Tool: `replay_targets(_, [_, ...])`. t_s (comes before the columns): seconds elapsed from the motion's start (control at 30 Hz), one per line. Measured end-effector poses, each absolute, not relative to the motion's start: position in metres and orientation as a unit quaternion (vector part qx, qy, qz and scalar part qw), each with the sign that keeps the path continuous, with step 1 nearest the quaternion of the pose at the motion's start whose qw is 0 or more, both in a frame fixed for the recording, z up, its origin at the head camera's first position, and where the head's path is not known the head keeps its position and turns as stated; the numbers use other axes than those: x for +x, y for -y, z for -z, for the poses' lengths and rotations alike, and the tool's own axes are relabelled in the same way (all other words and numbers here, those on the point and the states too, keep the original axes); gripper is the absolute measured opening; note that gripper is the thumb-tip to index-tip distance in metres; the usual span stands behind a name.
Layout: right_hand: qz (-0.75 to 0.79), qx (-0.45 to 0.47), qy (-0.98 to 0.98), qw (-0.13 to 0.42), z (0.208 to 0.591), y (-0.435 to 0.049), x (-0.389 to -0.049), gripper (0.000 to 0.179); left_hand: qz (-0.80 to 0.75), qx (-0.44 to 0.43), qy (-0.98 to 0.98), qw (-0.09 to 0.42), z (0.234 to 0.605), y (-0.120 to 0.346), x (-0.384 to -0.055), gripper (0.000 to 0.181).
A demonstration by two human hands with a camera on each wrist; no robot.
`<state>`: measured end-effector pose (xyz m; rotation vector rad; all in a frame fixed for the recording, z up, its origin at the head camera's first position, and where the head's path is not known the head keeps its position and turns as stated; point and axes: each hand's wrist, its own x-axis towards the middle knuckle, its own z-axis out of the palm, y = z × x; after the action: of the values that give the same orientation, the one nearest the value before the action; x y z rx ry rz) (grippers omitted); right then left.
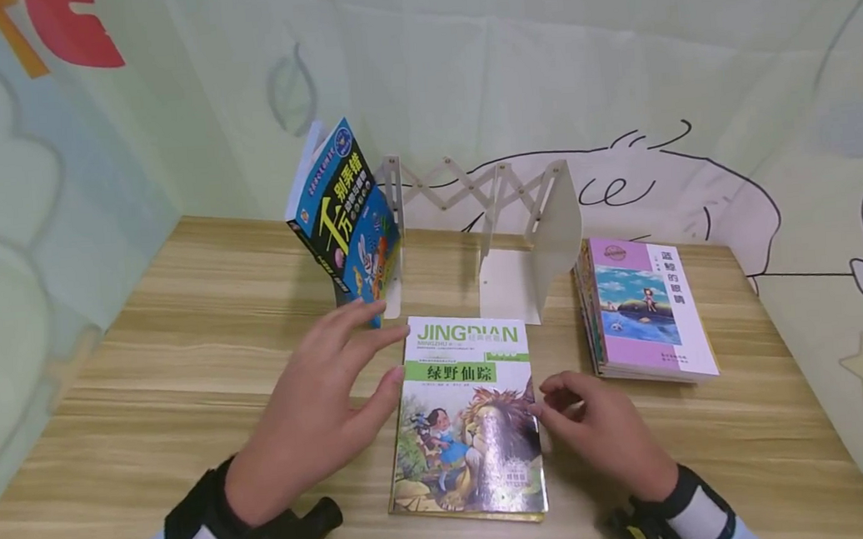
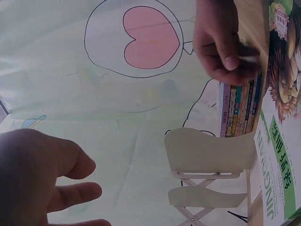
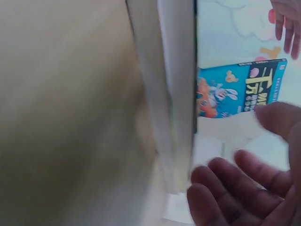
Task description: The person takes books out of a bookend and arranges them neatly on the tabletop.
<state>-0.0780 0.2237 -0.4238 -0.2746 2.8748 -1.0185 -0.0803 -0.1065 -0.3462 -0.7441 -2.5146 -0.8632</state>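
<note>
A small stack of books, topped by a green-and-white book with a lion cover [image 1: 461,434], lies flat on the table in the head view. To its upper left is my left hand [image 1: 320,394], fingers spread and nothing held. At the stack's right edge is my right hand [image 1: 608,424], its fingers loosely bent and the thumb tip close to the cover's side. In the right wrist view the page edges [image 3: 176,94] rise beside the relaxed fingers [image 3: 244,188]. A blue book [image 1: 353,216] stands tilted against the left end of a white expandable bookend [image 1: 556,227].
A pile of books with a pink-and-blue cover [image 1: 644,305] lies to the right on the wooden table [image 1: 181,337]. Several coloured spines of that pile [image 2: 242,110] show in the left wrist view. Behind the table hangs a printed cloth [image 1: 417,70].
</note>
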Motion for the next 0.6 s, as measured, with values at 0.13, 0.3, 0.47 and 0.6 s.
replay_targets(0.13, [0.289,-0.198,-0.935,-0.049,0.415,-0.224,-0.084,0.057,0.297,-0.267,0.9,0.176,0.35,0.101,-0.082,0.044])
replay_targets(0.3, [0.256,-0.255,-0.925,-0.115,0.404,-0.218,-0.092,0.081,0.289,-0.265,0.905,0.166,0.354,0.094,-0.085,0.05])
replay_targets(0.47, [0.271,-0.238,-0.922,-0.139,0.394,-0.215,-0.093,0.088,0.281,-0.277,0.903,0.168,0.357,0.083,-0.092,0.05])
replay_targets(0.6, [0.279,-0.236,-0.922,-0.129,0.392,-0.214,-0.093,0.088,0.266,-0.282,0.907,0.167,0.361,0.079,-0.096,0.049])
